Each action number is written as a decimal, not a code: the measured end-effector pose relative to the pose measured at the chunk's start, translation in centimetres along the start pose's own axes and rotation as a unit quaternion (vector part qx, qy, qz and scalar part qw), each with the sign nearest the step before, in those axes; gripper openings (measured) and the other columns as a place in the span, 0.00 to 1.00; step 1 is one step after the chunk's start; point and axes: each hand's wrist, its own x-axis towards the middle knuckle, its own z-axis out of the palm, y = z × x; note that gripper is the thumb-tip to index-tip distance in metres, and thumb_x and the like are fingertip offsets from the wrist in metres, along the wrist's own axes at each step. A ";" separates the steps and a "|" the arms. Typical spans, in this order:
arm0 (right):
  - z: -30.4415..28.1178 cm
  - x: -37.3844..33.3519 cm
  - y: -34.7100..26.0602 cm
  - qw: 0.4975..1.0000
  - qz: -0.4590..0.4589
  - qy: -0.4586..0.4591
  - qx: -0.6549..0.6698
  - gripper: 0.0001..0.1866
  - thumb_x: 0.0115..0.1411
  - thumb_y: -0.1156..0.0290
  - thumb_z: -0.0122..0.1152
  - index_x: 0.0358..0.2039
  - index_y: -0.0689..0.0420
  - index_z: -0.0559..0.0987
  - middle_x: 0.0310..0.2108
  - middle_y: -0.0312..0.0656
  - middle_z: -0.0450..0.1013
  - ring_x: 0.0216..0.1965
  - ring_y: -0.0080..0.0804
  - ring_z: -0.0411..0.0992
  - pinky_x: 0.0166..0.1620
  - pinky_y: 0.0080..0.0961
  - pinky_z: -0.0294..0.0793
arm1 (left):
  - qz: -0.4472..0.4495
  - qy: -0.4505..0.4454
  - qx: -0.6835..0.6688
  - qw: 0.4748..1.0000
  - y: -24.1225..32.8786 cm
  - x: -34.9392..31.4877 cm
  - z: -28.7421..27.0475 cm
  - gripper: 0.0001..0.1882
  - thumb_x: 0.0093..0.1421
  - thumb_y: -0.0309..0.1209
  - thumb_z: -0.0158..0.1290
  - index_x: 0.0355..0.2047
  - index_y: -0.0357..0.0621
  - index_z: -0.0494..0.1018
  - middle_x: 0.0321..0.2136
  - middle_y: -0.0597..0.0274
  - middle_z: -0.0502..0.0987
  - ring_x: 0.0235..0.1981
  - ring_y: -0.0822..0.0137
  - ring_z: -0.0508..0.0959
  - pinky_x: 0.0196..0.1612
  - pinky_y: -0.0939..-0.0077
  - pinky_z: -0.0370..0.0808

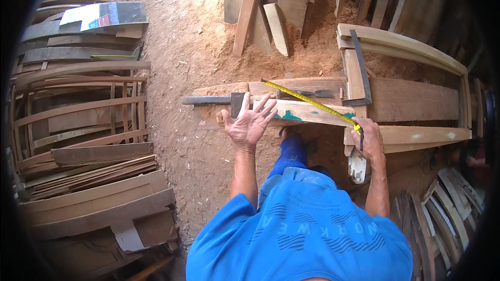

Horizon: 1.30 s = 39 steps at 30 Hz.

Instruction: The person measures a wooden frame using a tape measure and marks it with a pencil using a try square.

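My left hand point(246, 125) is raised with its palm turned up and fingers spread, holding nothing. Behind its fingertips lies a hammer point(208, 100) with a dark blocky head. My right hand point(371, 138) is closed around a tape measure, its case mostly hidden by the fingers. The yellow blade point(307, 99) runs out slantwise to the far left, above a pale plank point(284, 111) with green paint patches. A chisel-like tool point(325, 93) rests on the wood beyond the blade. Farther right, a dark metal square point(360, 67) lies on a wooden frame point(406, 39).
Stacked boards and curved wooden frames point(83, 109) line the left side. Board offcuts point(245, 23) lean amid sawdust point(208, 31) at the far side. More wooden strips point(448, 213) stand at the lower right. A thick plank point(416, 99) extends under the frame.
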 end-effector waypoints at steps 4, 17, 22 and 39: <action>0.1 -0.2 -0.2 1.000 -0.006 -0.004 0.008 0.22 0.56 0.70 0.65 0.52 0.60 0.82 0.44 0.53 0.79 0.47 0.53 0.76 0.54 0.43 0.71 | -0.011 -0.032 0.009 0.999 0.1 -0.3 0.2 0.68 0.54 0.81 0.47 0.79 0.64 0.23 0.76 0.26 0.33 0.75 0.23 0.44 0.75 0.27 0.43; 0.0 -1.3 0.4 1.000 -0.004 -0.009 0.001 0.21 0.57 0.67 0.65 0.51 0.60 0.83 0.44 0.55 0.79 0.48 0.55 0.76 0.55 0.45 0.73 | -0.023 0.006 -0.007 1.000 -0.1 -1.9 -0.6 0.65 0.55 0.83 0.42 0.79 0.64 0.26 0.76 0.27 0.35 0.75 0.24 0.46 0.74 0.23 0.42; 0.9 0.0 -0.1 0.999 0.011 -0.030 -0.015 0.21 0.56 0.67 0.66 0.51 0.58 0.83 0.44 0.54 0.79 0.48 0.54 0.76 0.56 0.44 0.72 | -0.012 0.003 0.025 1.000 0.9 -1.7 -2.5 0.57 0.63 0.77 0.40 0.80 0.58 0.36 0.75 0.27 0.44 0.74 0.31 0.53 0.74 0.32 0.50; 8.5 5.1 -3.4 0.997 -0.031 -0.051 -0.056 0.20 0.53 0.65 0.67 0.47 0.56 0.85 0.39 0.53 0.77 0.46 0.55 0.75 0.54 0.48 0.72 | 0.051 0.279 0.772 0.569 -1.3 1.6 -11.9 0.19 0.64 0.29 0.62 0.54 0.35 0.76 0.46 0.47 0.85 0.47 0.59 0.85 0.52 0.65 0.81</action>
